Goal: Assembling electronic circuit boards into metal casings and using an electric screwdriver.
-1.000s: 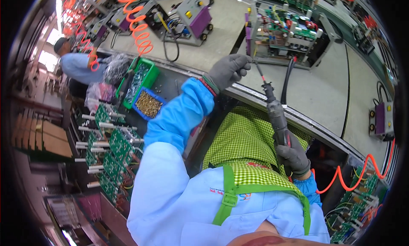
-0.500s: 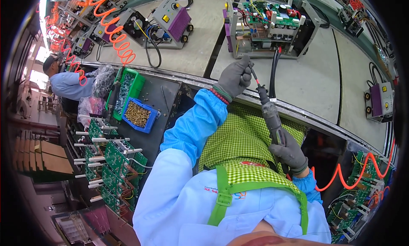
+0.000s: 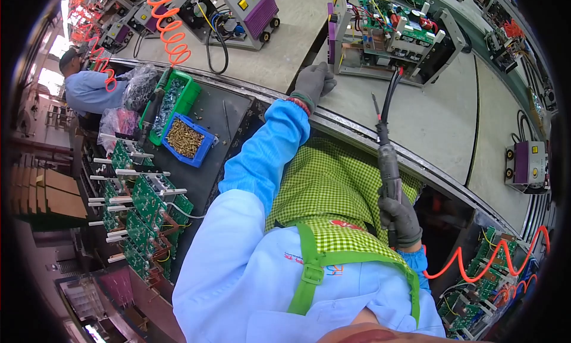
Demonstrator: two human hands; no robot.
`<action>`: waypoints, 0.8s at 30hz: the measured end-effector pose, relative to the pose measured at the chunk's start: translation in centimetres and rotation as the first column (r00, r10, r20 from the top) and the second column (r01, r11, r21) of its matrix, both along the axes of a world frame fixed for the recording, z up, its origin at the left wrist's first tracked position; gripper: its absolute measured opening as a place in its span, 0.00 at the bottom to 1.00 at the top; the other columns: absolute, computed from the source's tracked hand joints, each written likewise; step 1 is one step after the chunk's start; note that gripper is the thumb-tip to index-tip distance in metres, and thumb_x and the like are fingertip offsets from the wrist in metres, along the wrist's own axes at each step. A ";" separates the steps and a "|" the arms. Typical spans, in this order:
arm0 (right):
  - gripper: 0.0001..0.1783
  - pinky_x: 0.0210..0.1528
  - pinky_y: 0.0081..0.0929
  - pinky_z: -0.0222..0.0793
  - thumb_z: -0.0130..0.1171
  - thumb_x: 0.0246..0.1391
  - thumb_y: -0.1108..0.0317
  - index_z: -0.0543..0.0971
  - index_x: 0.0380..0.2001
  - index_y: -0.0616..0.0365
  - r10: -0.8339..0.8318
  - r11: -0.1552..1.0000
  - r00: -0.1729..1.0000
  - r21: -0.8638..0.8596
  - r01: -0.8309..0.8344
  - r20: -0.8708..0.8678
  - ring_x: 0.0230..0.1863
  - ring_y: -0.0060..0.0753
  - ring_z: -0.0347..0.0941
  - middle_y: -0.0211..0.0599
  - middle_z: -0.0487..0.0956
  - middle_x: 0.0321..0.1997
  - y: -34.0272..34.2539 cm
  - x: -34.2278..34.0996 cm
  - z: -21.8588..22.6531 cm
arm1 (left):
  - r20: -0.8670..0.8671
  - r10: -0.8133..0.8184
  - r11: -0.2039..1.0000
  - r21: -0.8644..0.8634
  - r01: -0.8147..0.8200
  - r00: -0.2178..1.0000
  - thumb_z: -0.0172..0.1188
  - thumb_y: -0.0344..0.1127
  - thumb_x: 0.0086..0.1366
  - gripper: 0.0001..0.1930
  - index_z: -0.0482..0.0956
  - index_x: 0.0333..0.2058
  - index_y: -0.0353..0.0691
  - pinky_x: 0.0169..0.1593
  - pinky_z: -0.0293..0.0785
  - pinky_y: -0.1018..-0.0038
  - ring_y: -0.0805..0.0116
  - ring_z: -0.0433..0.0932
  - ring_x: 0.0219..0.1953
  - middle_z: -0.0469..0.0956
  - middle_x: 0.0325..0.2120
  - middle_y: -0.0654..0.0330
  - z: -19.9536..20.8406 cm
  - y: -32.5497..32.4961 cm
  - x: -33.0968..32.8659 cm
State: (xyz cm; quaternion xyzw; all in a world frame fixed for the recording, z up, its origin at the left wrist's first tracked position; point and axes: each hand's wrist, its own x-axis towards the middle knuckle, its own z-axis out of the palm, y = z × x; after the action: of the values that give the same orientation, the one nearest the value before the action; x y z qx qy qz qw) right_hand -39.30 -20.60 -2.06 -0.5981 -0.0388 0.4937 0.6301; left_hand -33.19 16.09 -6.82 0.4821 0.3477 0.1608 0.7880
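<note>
In a grey glove, my right hand [image 3: 401,218] is wrapped round the body of a power screwdriver [image 3: 389,167], its long thin bit pointing away from me over the bench edge. My left hand [image 3: 313,84], also gloved, is at the front of the bench with its fingers curled in; whatever they may hold is hidden. Just beyond stands an opened metal machine housing [image 3: 380,72] with a purple side panel, green circuit boards and wires. Thick black cables [image 3: 391,96] come out of its near side, close to the screwdriver's bit.
A blue bin of brass-coloured screws [image 3: 185,139] and a green bin of silvery hardware [image 3: 172,105] sit at left. Circuit boards [image 3: 146,206] stand nearer me. An orange coiled hose [image 3: 169,34] hangs above. Other purple-sided machines [image 3: 253,16] line the bench; a person [image 3: 89,87] works far left.
My left hand has drawn away from the screwdriver's bit, leftward to the bench edge. The screwdriver now points more directly away from me, still in my right hand. The whole view has shifted slightly.
</note>
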 end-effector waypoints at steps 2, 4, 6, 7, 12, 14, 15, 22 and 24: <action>0.24 0.15 0.18 0.59 0.63 0.50 0.58 0.71 0.46 0.59 -0.023 1.000 0.999 -0.011 0.023 0.030 0.15 0.17 0.62 0.25 0.67 0.21 0.0 0.2 0.3 | 0.154 -0.150 0.988 -0.012 0.154 0.977 0.57 0.41 0.71 0.15 0.73 0.46 0.34 0.31 0.78 0.82 0.75 0.78 0.28 0.78 0.34 0.59 -1.4 0.4 1.2; 0.25 0.16 0.18 0.60 0.63 0.51 0.57 0.71 0.48 0.60 -0.019 1.000 0.999 -0.014 0.020 0.027 0.15 0.17 0.62 0.25 0.68 0.22 0.0 0.4 0.4 | 0.273 -0.151 0.968 -0.153 0.198 0.950 0.57 0.35 0.70 0.12 0.73 0.46 0.34 0.29 0.78 0.84 0.76 0.77 0.28 0.78 0.33 0.60 -2.5 0.1 2.2; 0.26 0.17 0.17 0.61 0.63 0.51 0.56 0.71 0.49 0.60 -0.010 0.999 0.999 -0.046 0.012 0.032 0.15 0.17 0.63 0.26 0.69 0.24 0.1 0.5 0.2 | 0.356 -0.027 0.878 -0.439 0.192 0.934 0.57 0.31 0.70 0.10 0.73 0.46 0.35 0.27 0.77 0.87 0.78 0.76 0.28 0.77 0.33 0.61 -3.2 -0.7 2.9; 0.26 0.18 0.17 0.62 0.63 0.51 0.57 0.71 0.49 0.60 0.000 0.998 0.999 -0.068 0.003 0.049 0.15 0.17 0.63 0.26 0.69 0.24 0.1 0.5 0.1 | 0.333 -0.059 0.864 -0.454 0.215 0.941 0.58 0.31 0.69 0.11 0.74 0.47 0.34 0.26 0.75 0.89 0.78 0.76 0.29 0.77 0.33 0.61 -3.2 -0.9 3.0; 0.23 0.15 0.17 0.59 0.61 0.52 0.60 0.71 0.47 0.61 -0.016 0.999 0.998 -0.027 0.017 0.061 0.14 0.17 0.62 0.26 0.68 0.23 0.4 0.5 -0.2 | 0.351 -0.274 0.900 -0.235 0.368 0.895 0.60 0.32 0.68 0.10 0.75 0.45 0.34 0.30 0.77 0.86 0.75 0.78 0.32 0.77 0.34 0.59 -1.7 -1.7 3.6; 0.23 0.16 0.17 0.60 0.62 0.53 0.57 0.71 0.47 0.58 -0.022 0.997 0.998 -0.068 0.027 0.066 0.14 0.16 0.63 0.25 0.69 0.23 0.8 0.9 -0.4 | 0.203 -0.442 0.886 -0.048 0.460 0.874 0.60 0.32 0.68 0.12 0.74 0.46 0.34 0.33 0.79 0.83 0.72 0.79 0.34 0.77 0.35 0.58 -1.0 -1.6 4.2; 0.22 0.15 0.17 0.59 0.62 0.54 0.57 0.70 0.45 0.57 -0.026 0.998 0.998 -0.055 0.029 0.059 0.14 0.16 0.62 0.25 0.68 0.21 1.1 1.0 -0.5 | 0.147 -0.457 0.889 0.046 0.455 0.877 0.60 0.33 0.68 0.14 0.72 0.49 0.34 0.37 0.81 0.78 0.68 0.81 0.37 0.77 0.37 0.57 -0.9 -1.6 4.3; 0.24 0.16 0.16 0.60 0.62 0.54 0.56 0.69 0.48 0.58 0.007 0.998 0.999 0.062 -0.009 0.041 0.14 0.15 0.62 0.25 0.67 0.20 2.8 1.8 -0.8 | 0.358 -0.193 0.968 -0.081 0.237 0.914 0.58 0.33 0.69 0.13 0.72 0.50 0.37 0.46 0.81 0.69 0.64 0.80 0.41 0.76 0.38 0.58 -1.5 -4.1 4.3; 0.22 0.15 0.17 0.59 0.60 0.54 0.58 0.70 0.46 0.58 -0.003 1.000 0.999 0.023 0.001 0.047 0.14 0.15 0.61 0.24 0.67 0.22 3.2 1.9 -1.1 | 0.353 -0.208 0.955 -0.128 0.267 0.912 0.57 0.33 0.70 0.11 0.72 0.49 0.39 0.47 0.81 0.67 0.65 0.80 0.42 0.77 0.37 0.58 -1.8 -4.2 4.3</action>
State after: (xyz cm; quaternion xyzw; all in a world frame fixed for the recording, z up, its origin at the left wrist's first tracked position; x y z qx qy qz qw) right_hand -37.41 -17.40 -3.19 -0.6021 -0.0587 0.4785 0.6365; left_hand -28.90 11.91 -8.57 0.4158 0.1596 0.1123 0.8883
